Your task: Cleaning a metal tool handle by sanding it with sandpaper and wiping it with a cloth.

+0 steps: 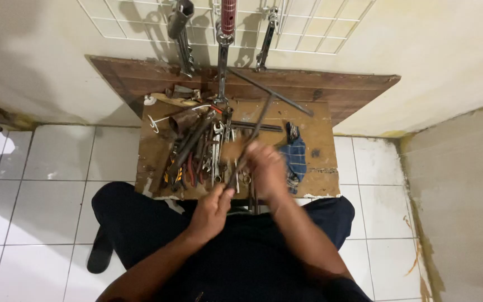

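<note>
My left hand (212, 208) grips the lower end of a long dark cross-shaped metal wrench (257, 124) near the front edge of a small wooden table (320, 162). My right hand (266, 168), blurred by motion, is closed around the same bar a little higher. The bar slants up and away; a crossing bar (269, 91) runs toward the wall. Just left of my hands lies a pile of spanners and pliers (199, 151).
A blue checked cloth (296, 155) lies on the table right of my hands. A white wire grid (219, 22) on the wall carries hanging sockets and wrenches. A dark wooden board (135, 75) leans behind the table. White floor tiles surround it; a wall stands at the right.
</note>
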